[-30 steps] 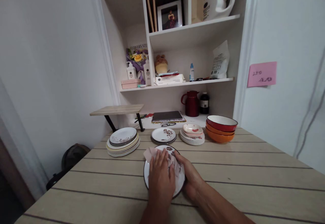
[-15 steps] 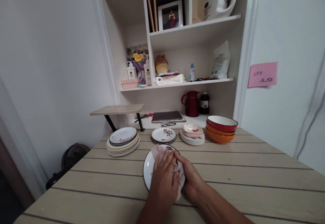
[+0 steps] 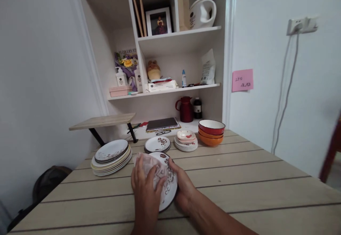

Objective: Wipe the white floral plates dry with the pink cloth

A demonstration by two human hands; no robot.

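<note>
A white plate (image 3: pixel 170 188) with a dark rim and brown flower print is held tilted above the near part of the table. My right hand (image 3: pixel 183 187) grips its right edge, thumb on top and the other fingers underneath. My left hand (image 3: pixel 146 185) presses a crumpled pale pink cloth (image 3: pixel 154 169) onto the plate's left side, its fingers bent over the cloth. The cloth covers the plate's left part, so that edge is hidden.
Behind the hands stand a tall plate stack (image 3: pixel 112 155) at left, smaller flowered plates (image 3: pixel 157 144), small dishes (image 3: pixel 185 140), and red and orange bowls (image 3: pixel 211 132). A low wooden riser (image 3: pixel 103 121) is at back left. A red jug (image 3: pixel 185 109) stands beneath the shelves.
My left hand and the cloth have slid to the plate's left side, uncovering its flowered right part. The plate looks more tilted. The camera view has turned right.
</note>
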